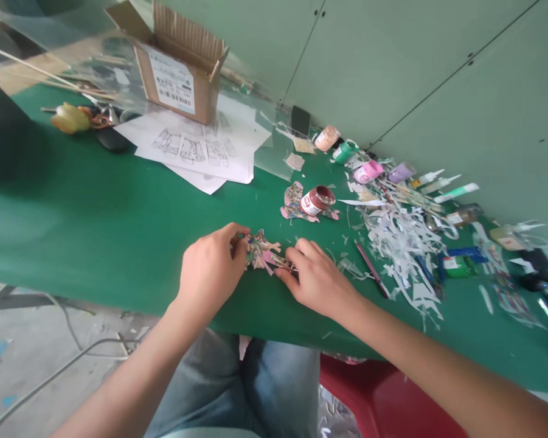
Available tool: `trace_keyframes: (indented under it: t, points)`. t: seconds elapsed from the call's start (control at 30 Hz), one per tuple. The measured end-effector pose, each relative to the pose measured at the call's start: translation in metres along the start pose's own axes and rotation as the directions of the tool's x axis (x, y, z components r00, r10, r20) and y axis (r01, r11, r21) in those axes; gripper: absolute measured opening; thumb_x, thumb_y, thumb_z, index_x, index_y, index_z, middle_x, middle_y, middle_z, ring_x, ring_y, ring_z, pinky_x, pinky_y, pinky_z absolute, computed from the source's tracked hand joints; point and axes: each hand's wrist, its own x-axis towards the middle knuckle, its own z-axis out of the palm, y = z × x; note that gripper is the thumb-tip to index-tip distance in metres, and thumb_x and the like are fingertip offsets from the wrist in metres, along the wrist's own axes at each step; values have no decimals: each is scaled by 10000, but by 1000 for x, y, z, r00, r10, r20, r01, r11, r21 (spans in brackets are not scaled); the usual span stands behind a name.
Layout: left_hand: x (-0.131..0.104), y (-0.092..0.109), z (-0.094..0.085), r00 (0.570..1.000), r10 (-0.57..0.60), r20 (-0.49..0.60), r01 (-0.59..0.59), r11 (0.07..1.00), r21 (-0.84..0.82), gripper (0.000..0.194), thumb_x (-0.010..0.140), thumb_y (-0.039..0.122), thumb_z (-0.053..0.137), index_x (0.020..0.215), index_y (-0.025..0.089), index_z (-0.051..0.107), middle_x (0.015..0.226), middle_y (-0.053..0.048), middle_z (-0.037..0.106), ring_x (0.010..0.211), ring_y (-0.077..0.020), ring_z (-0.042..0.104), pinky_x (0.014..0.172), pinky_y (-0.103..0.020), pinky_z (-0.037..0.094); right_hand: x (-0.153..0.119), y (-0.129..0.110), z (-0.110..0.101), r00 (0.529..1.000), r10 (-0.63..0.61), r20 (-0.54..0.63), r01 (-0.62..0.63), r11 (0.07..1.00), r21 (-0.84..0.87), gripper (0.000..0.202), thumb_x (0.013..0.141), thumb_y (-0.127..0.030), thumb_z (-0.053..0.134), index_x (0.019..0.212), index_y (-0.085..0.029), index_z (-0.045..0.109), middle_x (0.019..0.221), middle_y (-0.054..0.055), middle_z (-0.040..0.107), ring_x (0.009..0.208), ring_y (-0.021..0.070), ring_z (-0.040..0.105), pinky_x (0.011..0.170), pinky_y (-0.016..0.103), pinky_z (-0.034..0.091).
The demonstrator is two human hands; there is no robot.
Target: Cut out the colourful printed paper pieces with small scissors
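My left hand (pixel 215 263) pinches the left side of a small multicoloured patterned cut-out (pixel 256 248) with a jagged outline, held just over the green tabletop. In my right hand (pixel 317 275) is a small silver clipper-like metal tool (pixel 281 261), whose tip meets the pink right end of the cut-out. My fingers cover part of the tool, so its exact kind is unclear. Beyond the hands, an open jar of dark red paint (pixel 318 200) stands on another patterned cut-out (pixel 293 193) with pink ends.
White paper strips (pixel 404 243) lie heaped at the right, near a dark pencil (pixel 371 267). Paint jars, including a pink one (pixel 367 172), line the wall. Printed sheets (pixel 196 149) and an open cardboard box (pixel 176 76) occupy the back left. A red stool (pixel 387 395) is below.
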Motion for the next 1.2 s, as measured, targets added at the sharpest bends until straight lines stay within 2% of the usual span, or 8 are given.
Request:
trace_keyframes:
  t: [0.37, 0.5, 0.6, 0.67, 0.77, 0.83, 0.87, 1.2]
  points:
    - [0, 5, 4, 1000, -8, -21, 9, 998, 65, 278, 873, 254, 515, 1050, 278, 727, 797, 1, 741, 732, -204, 684, 585, -279, 419, 0, -3, -1, 1000, 21, 13, -21, 1000, -14, 199, 938, -339, 520, 896, -161, 599, 906, 92, 531, 882, 254, 541, 767, 367, 455]
    - [-2, 2, 1, 995, 88, -49, -83, 991, 103, 279, 886, 255, 512, 1060, 269, 729, 904, -27, 731, 787, -208, 663, 620, -286, 449, 0, -2, 0, 1000, 13, -18, -13, 1000, -18, 208, 939, -339, 516, 898, -156, 607, 904, 94, 532, 868, 247, 536, 753, 362, 449]
    - [-2, 0, -3, 950, 259, -173, -231, 958, 168, 294, 913, 289, 516, 1124, 236, 714, 1082, -91, 682, 945, -266, 616, 743, -355, 481, -1, -1, 1, 999, 0, -36, 0, 1000, -8, 205, 936, -330, 513, 912, -153, 614, 897, 95, 533, 860, 245, 535, 748, 360, 446]
    - [0, 1, -4, 900, 399, -177, -368, 912, 183, 289, 917, 271, 526, 1139, 219, 704, 1132, -107, 661, 987, -281, 583, 806, -398, 469, -1, 0, 2, 998, -12, -54, 11, 1000, -9, 205, 935, -327, 509, 924, -152, 615, 900, 101, 538, 853, 247, 531, 743, 365, 444]
    - [7, 5, -1, 788, 615, 15, -612, 782, 120, 220, 911, 212, 548, 1052, 228, 717, 1112, -68, 689, 954, -249, 583, 813, -398, 429, 0, 0, 2, 998, -20, -60, 19, 1000, -9, 228, 944, -345, 496, 945, -150, 614, 917, 110, 550, 860, 249, 531, 752, 374, 447]
    - [12, 7, 4, 709, 693, 128, -703, 708, 61, 176, 903, 192, 573, 992, 232, 719, 1076, -35, 713, 932, -221, 594, 819, -385, 400, 0, -1, 0, 999, -6, -45, 6, 1000, 3, 238, 952, -351, 483, 962, -151, 611, 926, 112, 559, 877, 249, 536, 768, 375, 451]
    - [14, 7, 7, 690, 707, 153, -719, 693, 39, 155, 899, 193, 588, 974, 231, 718, 1054, -22, 723, 923, -210, 598, 822, -380, 389, 1, -1, -1, 999, 5, -37, -4, 1000, 15, 232, 953, -345, 477, 966, -152, 606, 932, 112, 563, 886, 250, 537, 774, 374, 452]
    - [24, 1, 20, 716, 685, 137, -685, 726, -52, 104, 891, 272, 652, 908, 242, 751, 1051, -2, 736, 954, -198, 586, 811, -359, 365, -1, -4, -1, 995, 38, -94, -31, 996, 83, 185, 908, -328, 506, 943, -156, 560, 953, 127, 553, 898, 278, 498, 786, 419, 454]
